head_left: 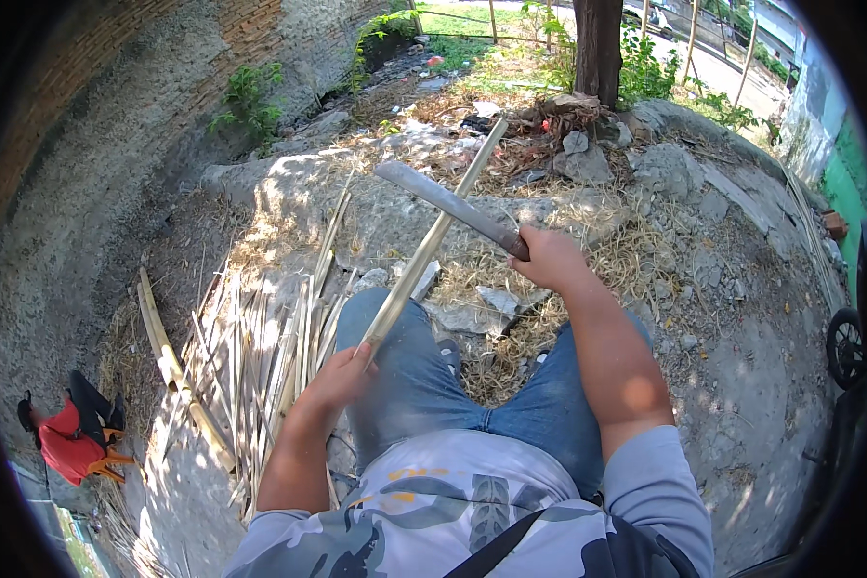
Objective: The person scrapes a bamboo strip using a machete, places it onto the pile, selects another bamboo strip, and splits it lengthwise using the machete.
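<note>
My left hand (342,378) is closed around the near end of a long, pale bamboo strip (416,265), which slants up and away to the right over my left thigh. In my right hand (551,258) is the dark handle of a machete (443,197). Its long grey blade points to the left and crosses the strip in its upper half. From this view I cannot tell whether the blade touches the strip or only passes over it. My fingers wrap the handle fully.
Many split bamboo strips (284,337) lie in a heap at my left, beside thicker bamboo poles (183,385). Broken concrete (499,301) and curly shavings (588,289) cover the ground ahead. A tree trunk (598,53) stands beyond. A person in red (72,443) sits at far left.
</note>
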The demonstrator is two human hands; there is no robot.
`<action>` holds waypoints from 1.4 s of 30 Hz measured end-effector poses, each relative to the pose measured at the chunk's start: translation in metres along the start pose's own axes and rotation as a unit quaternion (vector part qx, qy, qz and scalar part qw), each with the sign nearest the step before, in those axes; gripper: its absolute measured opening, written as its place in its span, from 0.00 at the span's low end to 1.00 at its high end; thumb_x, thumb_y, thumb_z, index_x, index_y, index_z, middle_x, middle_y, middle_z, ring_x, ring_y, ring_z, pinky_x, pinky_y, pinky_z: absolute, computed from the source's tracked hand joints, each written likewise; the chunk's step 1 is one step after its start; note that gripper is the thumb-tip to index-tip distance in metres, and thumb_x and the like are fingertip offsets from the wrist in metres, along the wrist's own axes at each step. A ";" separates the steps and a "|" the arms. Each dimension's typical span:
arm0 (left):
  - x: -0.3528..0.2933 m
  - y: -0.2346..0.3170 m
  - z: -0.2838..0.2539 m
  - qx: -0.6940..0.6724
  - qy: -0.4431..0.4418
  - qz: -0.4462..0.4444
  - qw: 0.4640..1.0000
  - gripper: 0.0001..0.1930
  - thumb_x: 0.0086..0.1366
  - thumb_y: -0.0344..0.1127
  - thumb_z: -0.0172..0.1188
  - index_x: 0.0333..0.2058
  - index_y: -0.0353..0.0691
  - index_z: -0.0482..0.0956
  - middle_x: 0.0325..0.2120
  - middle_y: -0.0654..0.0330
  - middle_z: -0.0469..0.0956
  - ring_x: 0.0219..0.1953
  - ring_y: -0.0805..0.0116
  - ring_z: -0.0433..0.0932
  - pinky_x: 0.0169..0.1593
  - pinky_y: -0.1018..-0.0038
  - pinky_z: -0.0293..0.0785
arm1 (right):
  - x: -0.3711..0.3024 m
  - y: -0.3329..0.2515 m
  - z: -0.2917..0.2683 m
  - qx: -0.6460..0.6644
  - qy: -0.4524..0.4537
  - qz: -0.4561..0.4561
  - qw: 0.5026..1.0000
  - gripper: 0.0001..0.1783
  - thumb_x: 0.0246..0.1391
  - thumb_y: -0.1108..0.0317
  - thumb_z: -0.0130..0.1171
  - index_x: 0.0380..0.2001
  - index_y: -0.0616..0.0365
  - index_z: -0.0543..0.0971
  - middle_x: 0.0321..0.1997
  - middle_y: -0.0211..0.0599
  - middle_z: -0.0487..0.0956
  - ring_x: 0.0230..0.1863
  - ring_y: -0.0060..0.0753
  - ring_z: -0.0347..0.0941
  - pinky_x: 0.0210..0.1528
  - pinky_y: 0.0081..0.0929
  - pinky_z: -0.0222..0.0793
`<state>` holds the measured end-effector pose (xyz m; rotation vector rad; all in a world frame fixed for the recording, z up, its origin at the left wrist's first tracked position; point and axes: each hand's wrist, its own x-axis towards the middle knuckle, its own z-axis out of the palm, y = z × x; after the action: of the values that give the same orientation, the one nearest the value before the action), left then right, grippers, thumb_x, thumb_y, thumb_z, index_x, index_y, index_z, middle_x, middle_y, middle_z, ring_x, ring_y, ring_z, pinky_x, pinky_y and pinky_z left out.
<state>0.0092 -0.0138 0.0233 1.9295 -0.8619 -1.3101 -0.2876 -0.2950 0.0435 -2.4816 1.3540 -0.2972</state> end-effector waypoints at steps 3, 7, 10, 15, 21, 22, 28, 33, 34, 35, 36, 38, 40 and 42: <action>0.001 -0.001 0.001 0.025 0.012 0.011 1.000 0.27 0.79 0.55 0.45 0.35 0.37 0.80 0.24 0.66 0.75 0.25 0.75 0.72 0.32 0.73 0.70 | 0.002 0.004 -0.003 -0.049 0.014 0.016 0.999 0.20 0.55 0.51 0.67 0.44 0.50 0.79 0.39 0.41 0.85 0.44 0.51 0.83 0.48 0.49 0.77; 0.000 0.001 0.002 0.028 0.013 0.013 0.999 0.27 0.79 0.55 0.46 0.35 0.36 0.80 0.25 0.65 0.76 0.27 0.74 0.73 0.34 0.72 0.71 | 0.000 0.007 -0.009 -0.058 0.038 0.030 0.997 0.17 0.54 0.54 0.66 0.42 0.50 0.79 0.38 0.41 0.85 0.43 0.49 0.83 0.48 0.48 0.78; -0.003 0.004 0.002 0.032 0.021 0.003 0.999 0.27 0.79 0.55 0.46 0.35 0.36 0.80 0.26 0.64 0.76 0.28 0.74 0.74 0.35 0.72 0.72 | -0.005 -0.004 -0.013 -0.053 0.054 0.022 0.997 0.15 0.53 0.56 0.66 0.40 0.50 0.80 0.36 0.41 0.85 0.42 0.49 0.84 0.47 0.48 0.78; -0.007 0.009 0.004 0.036 0.022 0.001 0.999 0.27 0.79 0.55 0.46 0.37 0.34 0.81 0.27 0.64 0.77 0.28 0.74 0.74 0.35 0.72 0.72 | -0.013 -0.022 -0.002 -0.080 0.045 -0.087 0.992 0.15 0.51 0.56 0.67 0.39 0.49 0.80 0.35 0.39 0.85 0.40 0.47 0.84 0.47 0.46 0.77; -0.001 -0.004 0.004 0.050 0.031 0.021 0.998 0.28 0.79 0.56 0.47 0.37 0.34 0.81 0.27 0.64 0.77 0.29 0.74 0.74 0.36 0.72 0.72 | -0.011 -0.042 0.018 -0.100 0.022 -0.219 0.970 0.14 0.45 0.59 0.68 0.35 0.48 0.78 0.29 0.36 0.83 0.37 0.45 0.83 0.45 0.44 0.76; 0.000 -0.008 0.003 0.040 0.037 0.035 0.998 0.27 0.79 0.55 0.47 0.36 0.34 0.81 0.27 0.64 0.76 0.29 0.74 0.74 0.36 0.72 0.71 | -0.010 -0.045 0.013 -0.096 0.034 -0.222 0.970 0.14 0.45 0.60 0.69 0.34 0.48 0.79 0.28 0.35 0.83 0.36 0.45 0.83 0.45 0.43 0.76; 0.008 -0.013 0.003 0.080 0.037 0.049 0.995 0.26 0.79 0.54 0.47 0.35 0.36 0.80 0.26 0.66 0.75 0.29 0.75 0.72 0.35 0.73 0.71 | 0.013 0.008 0.006 0.003 0.040 -0.040 0.998 0.13 0.48 0.59 0.68 0.38 0.47 0.81 0.35 0.41 0.84 0.41 0.50 0.83 0.44 0.50 0.77; 0.005 -0.003 0.002 0.038 0.019 0.027 0.999 0.25 0.78 0.53 0.48 0.34 0.35 0.80 0.24 0.67 0.74 0.27 0.76 0.72 0.33 0.74 0.70 | 0.002 -0.009 0.013 -0.023 0.027 -0.026 0.999 0.14 0.48 0.58 0.67 0.39 0.47 0.81 0.34 0.41 0.84 0.42 0.51 0.82 0.44 0.51 0.77; 0.006 -0.003 0.003 0.045 0.017 0.035 0.998 0.25 0.78 0.53 0.49 0.34 0.35 0.80 0.24 0.67 0.74 0.27 0.77 0.72 0.32 0.74 0.70 | 0.001 -0.012 0.013 -0.026 0.028 -0.074 0.997 0.13 0.47 0.58 0.67 0.36 0.48 0.81 0.33 0.41 0.83 0.40 0.51 0.82 0.43 0.50 0.77; 0.008 -0.006 0.004 0.046 0.014 0.031 0.998 0.25 0.78 0.53 0.49 0.34 0.35 0.80 0.24 0.67 0.74 0.27 0.77 0.72 0.32 0.74 0.70 | 0.000 -0.015 0.015 -0.027 0.029 -0.121 0.992 0.13 0.45 0.58 0.68 0.34 0.49 0.80 0.32 0.41 0.83 0.37 0.51 0.82 0.41 0.49 0.77; 0.012 -0.009 0.004 0.059 0.019 0.034 0.997 0.25 0.78 0.53 0.49 0.34 0.35 0.80 0.24 0.67 0.75 0.27 0.77 0.72 0.33 0.74 0.70 | 0.002 -0.019 0.020 -0.024 0.026 -0.121 0.992 0.13 0.45 0.58 0.68 0.34 0.49 0.80 0.32 0.41 0.83 0.37 0.51 0.82 0.41 0.49 0.77; 0.014 -0.011 0.003 0.073 0.025 0.034 0.996 0.25 0.78 0.53 0.49 0.34 0.35 0.80 0.24 0.66 0.75 0.27 0.77 0.72 0.33 0.74 0.70 | 0.003 -0.028 0.032 -0.047 0.051 -0.248 0.966 0.12 0.42 0.59 0.68 0.31 0.48 0.79 0.28 0.38 0.82 0.33 0.48 0.81 0.39 0.44 0.76; 0.011 -0.010 0.004 0.091 0.031 0.017 0.995 0.25 0.78 0.52 0.49 0.35 0.35 0.80 0.25 0.66 0.76 0.28 0.77 0.73 0.33 0.75 0.70 | 0.007 -0.030 0.037 -0.064 0.076 -0.287 0.953 0.10 0.41 0.61 0.67 0.29 0.48 0.78 0.25 0.37 0.80 0.30 0.46 0.80 0.38 0.41 0.75; 0.013 -0.014 0.006 0.116 0.040 0.042 0.992 0.24 0.78 0.52 0.49 0.35 0.35 0.80 0.25 0.65 0.76 0.28 0.76 0.72 0.33 0.74 0.70 | 0.015 -0.017 0.032 -0.060 0.087 -0.244 0.964 0.10 0.41 0.62 0.67 0.28 0.49 0.78 0.25 0.37 0.81 0.31 0.48 0.80 0.38 0.44 0.75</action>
<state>0.0097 -0.0173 0.0032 2.0831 -1.0810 -1.1160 -0.2556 -0.2939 0.0201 -2.9268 0.8121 -0.5669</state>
